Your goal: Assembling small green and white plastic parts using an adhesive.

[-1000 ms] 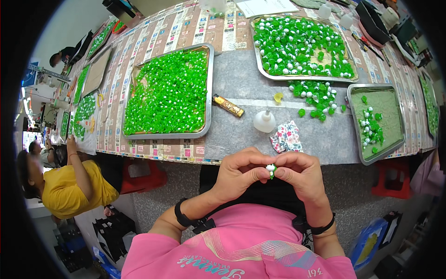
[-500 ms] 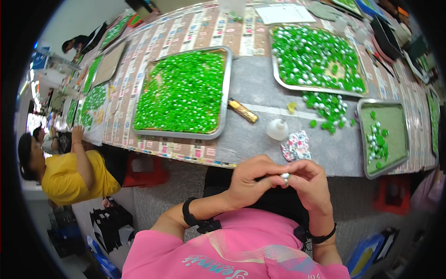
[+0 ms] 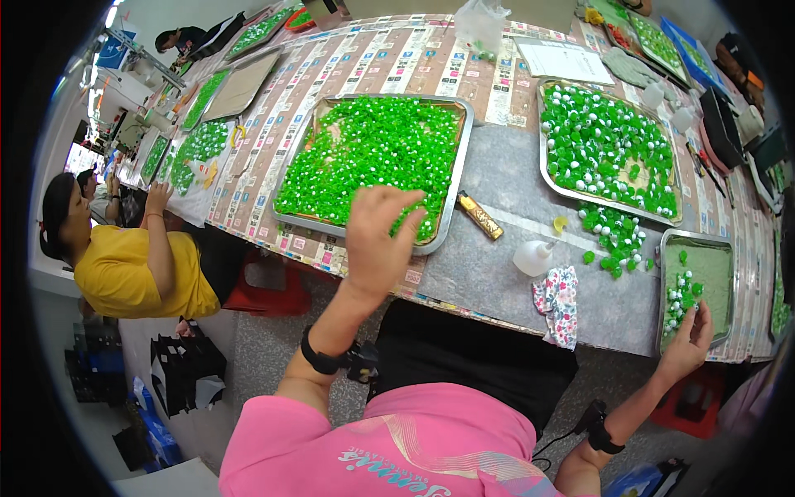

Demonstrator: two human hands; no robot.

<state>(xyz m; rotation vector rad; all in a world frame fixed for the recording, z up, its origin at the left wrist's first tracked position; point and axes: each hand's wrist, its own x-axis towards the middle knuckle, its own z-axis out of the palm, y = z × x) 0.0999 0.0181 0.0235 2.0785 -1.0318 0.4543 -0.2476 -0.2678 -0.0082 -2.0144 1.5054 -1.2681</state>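
Left hand (image 3: 379,240): raised over the near right-hand corner of a large metal tray (image 3: 465,170), fingers bent, thumb and forefinger pointing in toward the contents. From where I stand I cannot tell whether a piece is pinched between them. The tray is spread with small green pieces dotted with white (image 3: 377,137), with a few bare patches of lining showing.

Right hand (image 3: 687,346): at the near edge of a smaller tray (image 3: 715,265) on the right side of the desk (image 3: 505,161), fingertips drawn together and pointing inward. A green piece (image 3: 697,289) lies right at the fingertips; whether it is gripped or let go cannot be determined. Just left of it, green-and-white pieces (image 3: 677,300) sit in a loose cluster on the tray's pale green base.

Between the hands, on the grey covering: a white squeeze bottle (image 3: 532,259), with a floral cloth (image 3: 560,305) just beside it, draped over the desk's near edge. A yellow-and-dark tube (image 3: 480,217) lies near the large tray. Farther back, another metal tray (image 3: 543,153) holds bulkier green-and-white pieces, and a loose heap (image 3: 614,238) of similar ones lies outside its near rim.
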